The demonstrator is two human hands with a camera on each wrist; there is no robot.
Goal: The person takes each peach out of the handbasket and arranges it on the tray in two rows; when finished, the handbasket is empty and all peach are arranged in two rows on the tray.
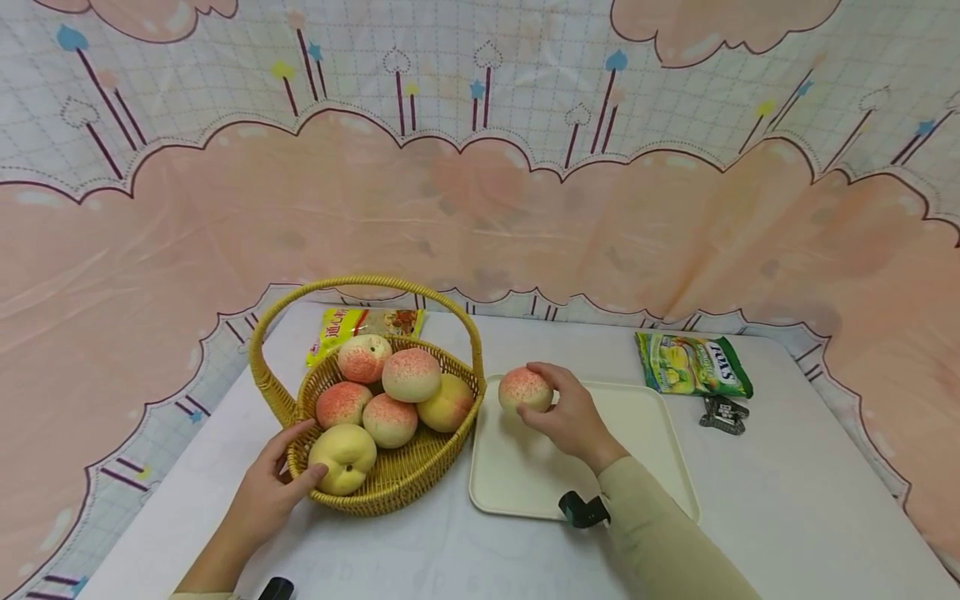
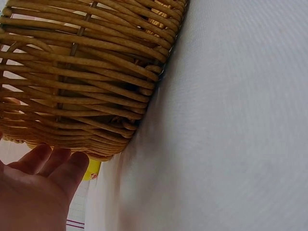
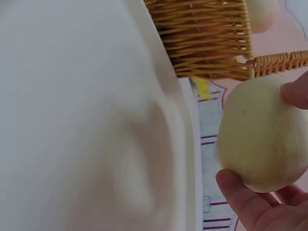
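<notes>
A woven wicker basket point(image 1: 390, 492) with a tall arched handle holds several peaches, some speckled red and one plain yellow peach point(image 1: 342, 458) at its near left side. My left hand point(image 1: 264, 492) grips the basket's left rim, thumb over the edge beside the yellow peach. In the left wrist view its fingers point(image 2: 72, 168) lie along the outside of the weave. Over the far left part of a cream tray point(image 1: 585, 475), my right hand point(image 1: 572, 417) holds a red-speckled peach point(image 1: 522, 390) between thumb and fingers. The right wrist view shows that peach's pale underside point(image 3: 262, 134) raised above the tray.
Behind the basket lies a yellow food packet point(image 1: 337, 329), partly hidden. A green FOX'S candy bag point(image 1: 693, 364) and a small black wrapper point(image 1: 723, 415) lie right of the tray. A patterned cloth point(image 1: 525, 225) hangs behind the white table point(image 1: 810, 500).
</notes>
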